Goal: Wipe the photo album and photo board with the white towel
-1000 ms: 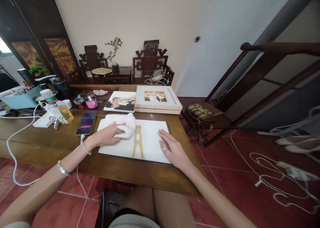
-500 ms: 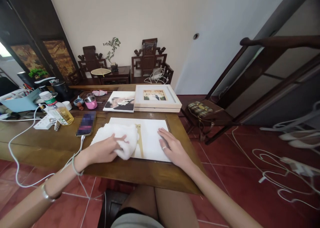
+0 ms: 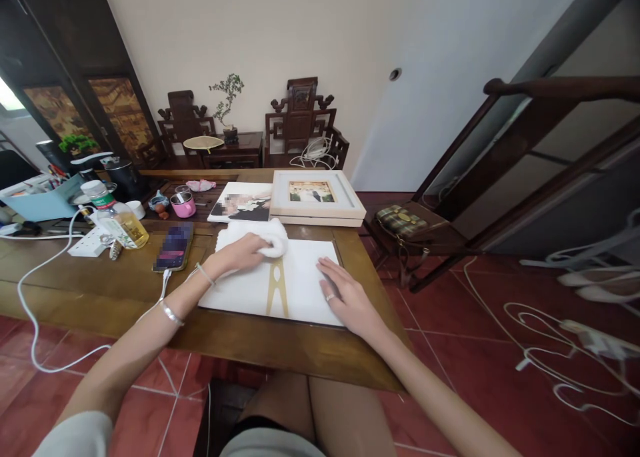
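A flat white panel (image 3: 307, 283) lies near the front edge of the wooden table, with a tan A-shaped piece (image 3: 277, 290) along its middle. My left hand (image 3: 246, 251) is closed on a bunched white cloth (image 3: 275, 237) and rests at the panel's far left part. The cloth covers the top end of the tan piece. My right hand (image 3: 347, 297) lies on the panel's right edge, fingers stretched out, with a ring on one finger and nothing held.
Behind the panel lie a white-framed picture (image 3: 313, 193) and a photo print (image 3: 240, 203). To the left are a phone (image 3: 173, 247) on a cable, a bottle (image 3: 120, 223), a power strip (image 3: 87, 243) and a pink cup (image 3: 183, 205). A plaid bag (image 3: 400, 220) sits on a chair at right.
My left hand has moved the cloth away from me to the panel's far side, uncovering its left part and more of the tan piece. The right hand has stayed in place.
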Demonstrator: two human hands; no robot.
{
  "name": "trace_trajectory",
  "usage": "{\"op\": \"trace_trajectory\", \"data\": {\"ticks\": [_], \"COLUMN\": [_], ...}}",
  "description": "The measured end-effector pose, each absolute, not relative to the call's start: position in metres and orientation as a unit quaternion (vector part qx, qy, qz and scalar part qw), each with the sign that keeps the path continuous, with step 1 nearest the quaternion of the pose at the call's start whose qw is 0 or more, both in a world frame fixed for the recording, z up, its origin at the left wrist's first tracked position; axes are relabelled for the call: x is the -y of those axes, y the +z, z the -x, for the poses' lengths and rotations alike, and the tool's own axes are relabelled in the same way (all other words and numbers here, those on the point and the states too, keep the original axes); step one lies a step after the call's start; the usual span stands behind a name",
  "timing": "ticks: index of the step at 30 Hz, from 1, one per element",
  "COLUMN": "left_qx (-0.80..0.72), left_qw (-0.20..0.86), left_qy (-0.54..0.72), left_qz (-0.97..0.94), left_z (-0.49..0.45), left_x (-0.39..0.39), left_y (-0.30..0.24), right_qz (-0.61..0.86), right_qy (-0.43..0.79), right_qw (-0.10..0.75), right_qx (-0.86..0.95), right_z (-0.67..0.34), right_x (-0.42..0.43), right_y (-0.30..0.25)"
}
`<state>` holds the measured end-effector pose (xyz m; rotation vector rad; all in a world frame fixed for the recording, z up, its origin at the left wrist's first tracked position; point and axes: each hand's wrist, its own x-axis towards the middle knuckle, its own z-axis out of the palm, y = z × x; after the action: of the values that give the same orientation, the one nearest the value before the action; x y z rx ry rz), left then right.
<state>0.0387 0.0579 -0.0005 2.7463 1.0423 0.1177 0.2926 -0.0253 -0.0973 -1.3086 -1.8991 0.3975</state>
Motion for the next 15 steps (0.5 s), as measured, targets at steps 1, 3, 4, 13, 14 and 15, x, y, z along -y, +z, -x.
{"op": "trace_trajectory", "data": {"ticks": [1,3,4,13,14,15], "left_qx": [-0.35,-0.344,-0.341,-0.334,-0.331,-0.319], "left_qw": [0.1,0.098,0.096,0.012,0.006,0.005], "left_qy": [0.037,0.032,0.029,-0.032,-0.039,-0.045], "left_qz": [-0.931,-0.933,-0.935,-0.942,-0.943,-0.947], "left_z": [-0.047,-0.064,-0.071,-0.095,-0.093,-0.092], "left_x": [-0.064,-0.07,-0.07,0.043,0.059,0.073], "left_y": [0.0,0.0,0.0,-0.01,-0.011,-0.012], "right_qz": [0.515,0.514,0.514,0.507,0.506,0.506], "right_qy": [0.158,0.16,0.161,0.164,0.166,0.168], "right_qw": [0.391,0.391,0.392,0.408,0.411,0.412], "right_qx": [0.747,0.746,0.746,0.741,0.74,0.739], "right_z": [-0.293,-0.293,-0.293,-0.292,-0.292,-0.292], "right_x": [0.025,0.025,0.025,0.022,0.022,0.022], "right_y": [-0.098,-0.098,-0.098,-0.101,-0.101,-0.1]}}
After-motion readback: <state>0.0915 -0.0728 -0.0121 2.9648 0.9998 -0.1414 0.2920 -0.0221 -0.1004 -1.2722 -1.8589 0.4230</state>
